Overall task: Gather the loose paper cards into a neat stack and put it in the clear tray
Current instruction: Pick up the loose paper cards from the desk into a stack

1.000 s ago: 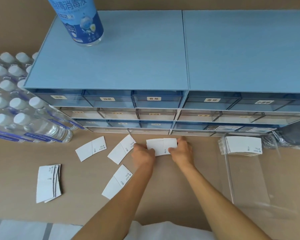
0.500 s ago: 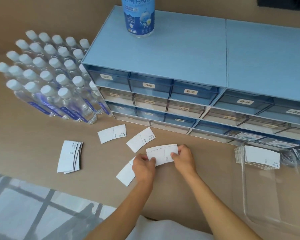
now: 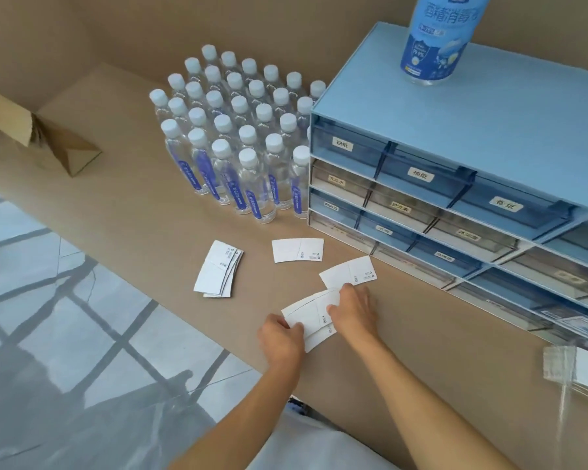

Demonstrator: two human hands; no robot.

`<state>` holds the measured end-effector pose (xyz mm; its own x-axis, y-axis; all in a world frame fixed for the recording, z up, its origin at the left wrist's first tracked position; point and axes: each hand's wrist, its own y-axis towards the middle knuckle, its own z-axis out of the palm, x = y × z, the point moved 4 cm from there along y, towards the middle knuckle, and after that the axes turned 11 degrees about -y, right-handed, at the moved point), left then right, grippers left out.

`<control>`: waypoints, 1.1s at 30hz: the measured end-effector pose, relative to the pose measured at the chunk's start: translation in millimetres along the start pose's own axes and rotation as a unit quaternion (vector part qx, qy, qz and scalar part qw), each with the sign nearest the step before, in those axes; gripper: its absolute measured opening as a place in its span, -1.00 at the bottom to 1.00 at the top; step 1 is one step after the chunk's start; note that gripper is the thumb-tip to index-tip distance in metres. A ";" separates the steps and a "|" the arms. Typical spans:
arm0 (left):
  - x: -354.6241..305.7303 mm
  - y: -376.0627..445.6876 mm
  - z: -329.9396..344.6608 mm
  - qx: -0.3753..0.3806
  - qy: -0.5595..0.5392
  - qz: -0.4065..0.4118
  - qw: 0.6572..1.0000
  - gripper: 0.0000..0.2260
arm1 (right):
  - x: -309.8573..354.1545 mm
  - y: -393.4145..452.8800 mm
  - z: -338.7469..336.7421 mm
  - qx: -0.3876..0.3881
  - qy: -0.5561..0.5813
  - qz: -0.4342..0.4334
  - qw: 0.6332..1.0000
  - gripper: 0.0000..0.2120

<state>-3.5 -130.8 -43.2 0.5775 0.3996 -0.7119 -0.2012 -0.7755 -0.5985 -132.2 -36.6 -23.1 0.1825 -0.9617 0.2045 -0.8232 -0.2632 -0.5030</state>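
Note:
White curved paper cards lie on the brown tabletop. My left hand (image 3: pixel 280 337) and my right hand (image 3: pixel 353 312) both grip a card (image 3: pixel 311 312) and hold it over another card (image 3: pixel 319 335) that lies on the table. One loose card (image 3: pixel 348 273) sits just beyond my right hand, and another loose card (image 3: pixel 297 250) lies farther left. A small fanned pile of cards (image 3: pixel 218 273) rests at the left. The clear tray (image 3: pixel 564 371) shows only its corner at the right edge, with cards inside it.
A blue drawer cabinet (image 3: pixel 455 171) stands at the right with a blue-labelled bottle (image 3: pixel 437 35) on top. Several water bottles (image 3: pixel 238 137) are grouped behind the cards. An open cardboard box (image 3: pixel 48 137) sits far left. The table edge (image 3: pixel 170 301) runs diagonally; tiled floor lies below.
The view has swung left, so the tray slid to the right edge. Both hands brought the held card toward me and over the nearest loose card.

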 end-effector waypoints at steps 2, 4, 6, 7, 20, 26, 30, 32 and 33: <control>0.8 1.9 -1.8 -0.003 0.018 -0.005 1.000 -0.90 | 4.0 -0.3 2.4 0.000 -0.023 0.003 1.000 -0.70; 0.0 2.4 -2.3 -0.003 0.032 -0.010 0.999 -0.92 | 4.9 0.4 4.0 -0.002 -0.037 0.006 0.999 -0.71; -0.2 3.3 -2.2 0.001 0.046 -0.013 0.999 -0.91 | 4.7 1.2 5.5 -0.001 -0.039 0.009 0.999 -0.70; 0.2 3.8 -2.1 0.003 0.052 -0.015 0.999 -0.91 | 4.8 1.6 5.9 0.000 -0.038 0.010 0.999 -0.70; 0.9 2.9 0.6 0.008 0.020 -0.044 0.999 -0.84 | -10.4 5.7 1.4 0.013 0.099 0.021 0.995 -0.71; -10.9 0.1 27.0 0.056 -0.041 -0.062 0.996 -0.96 | -30.8 17.4 -18.4 -0.026 0.159 0.039 0.986 -0.76; -35.2 2.0 48.5 0.075 -0.055 -0.044 0.995 -0.92 | -39.7 33.7 -32.7 -0.049 0.173 0.065 0.981 -0.70; -46.9 4.1 59.8 0.079 -0.042 -0.034 0.995 -0.95 | -42.2 42.9 -37.4 -0.056 0.180 0.080 0.979 -0.71; -52.3 5.1 64.9 0.082 -0.030 -0.028 0.996 -0.99 | -42.9 47.5 -39.4 -0.059 0.188 0.086 0.977 -0.72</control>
<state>-86.1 -123.9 -33.0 0.5442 0.4729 -0.6930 -0.2996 -0.6621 -0.6870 -200.3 -4.8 -22.7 -0.1571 -0.8887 0.4308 -0.8841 -0.0678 -0.4623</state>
